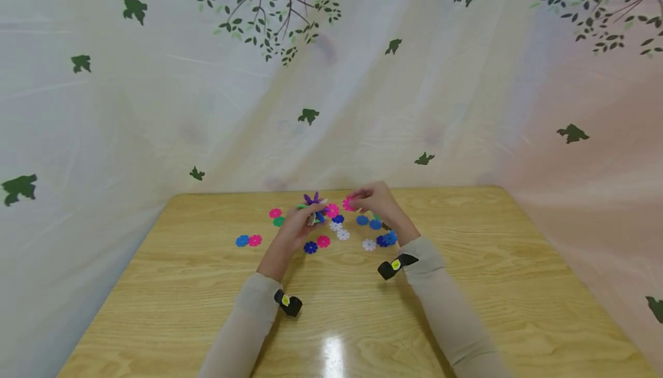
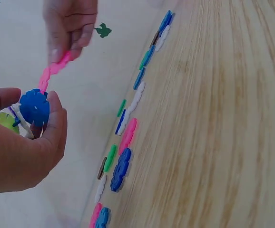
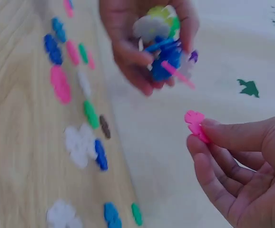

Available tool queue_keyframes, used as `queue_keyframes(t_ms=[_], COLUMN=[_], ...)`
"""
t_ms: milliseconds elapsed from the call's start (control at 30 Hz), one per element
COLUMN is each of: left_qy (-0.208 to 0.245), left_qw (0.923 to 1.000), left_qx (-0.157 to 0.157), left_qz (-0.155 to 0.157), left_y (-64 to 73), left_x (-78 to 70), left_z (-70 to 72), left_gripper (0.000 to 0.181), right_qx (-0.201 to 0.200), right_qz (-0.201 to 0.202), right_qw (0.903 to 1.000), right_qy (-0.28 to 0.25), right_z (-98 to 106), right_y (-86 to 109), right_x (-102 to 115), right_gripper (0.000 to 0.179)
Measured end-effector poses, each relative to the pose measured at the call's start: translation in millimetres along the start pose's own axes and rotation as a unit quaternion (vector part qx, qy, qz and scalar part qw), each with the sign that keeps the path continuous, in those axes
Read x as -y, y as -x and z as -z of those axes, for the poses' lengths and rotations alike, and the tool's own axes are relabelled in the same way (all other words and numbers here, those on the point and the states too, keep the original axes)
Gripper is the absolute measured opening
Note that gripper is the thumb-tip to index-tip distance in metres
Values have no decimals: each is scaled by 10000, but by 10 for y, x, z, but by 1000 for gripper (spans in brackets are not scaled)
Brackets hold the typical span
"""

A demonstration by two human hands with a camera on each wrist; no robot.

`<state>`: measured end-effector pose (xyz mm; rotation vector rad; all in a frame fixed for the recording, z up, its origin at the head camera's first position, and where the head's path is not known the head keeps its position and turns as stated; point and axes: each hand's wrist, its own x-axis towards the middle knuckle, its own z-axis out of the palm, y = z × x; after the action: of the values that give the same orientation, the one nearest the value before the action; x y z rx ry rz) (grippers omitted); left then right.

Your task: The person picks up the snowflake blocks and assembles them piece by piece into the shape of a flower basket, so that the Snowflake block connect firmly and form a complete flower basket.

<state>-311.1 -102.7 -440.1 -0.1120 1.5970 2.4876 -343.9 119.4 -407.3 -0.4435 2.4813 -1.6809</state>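
Note:
My left hand (image 1: 297, 225) grips a cluster of interlocked flower-shaped plastic discs (image 3: 163, 47) above the table. Blue, white, green, yellow-green and purple discs show in it, and a pink disc (image 1: 332, 210) sticks out on its right side. Between thumb and fingers, my right hand (image 1: 380, 201) pinches a single pink flower disc (image 3: 194, 124) by its edge. In the right wrist view a gap separates this disc from the cluster. Part of the cluster is hidden behind the left fingers (image 2: 56, 118).
Loose flower discs lie scattered on the wooden table (image 1: 331, 291) beneath the hands: blue and pink ones (image 1: 242, 241) at the left, white ones (image 1: 343, 234) in the middle, several blue ones (image 1: 375, 224) at the right. A printed curtain (image 1: 362, 107) hangs behind the table.

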Motion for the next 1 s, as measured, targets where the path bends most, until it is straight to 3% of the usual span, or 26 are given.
queue_keyframes(t_ms=[200,500,700,1000], left_qy=[-208,-483,-646,-749], left_qw=[9997,9987,9978,9968], left_qx=[-21,99,93,-208], left_qz=[153,83,-77,-209], left_y=[-59,-89,-72,-48], left_x=[23,21,36,46], left_z=[-18,1,10,-13], left_gripper=[7,17,32,16], right_qx=[-551,-904,-872,-830], right_qz=[196,554,625,617], right_qw=[9955,9879,9876,9882], right_qy=[-743,-1128,-1142,-1129], right_z=[-144,-346,-376,-389], right_y=[-48,-64,-31,-11], right_x=[29,-12,-17,-10], right_gripper=[22,20,23,25])
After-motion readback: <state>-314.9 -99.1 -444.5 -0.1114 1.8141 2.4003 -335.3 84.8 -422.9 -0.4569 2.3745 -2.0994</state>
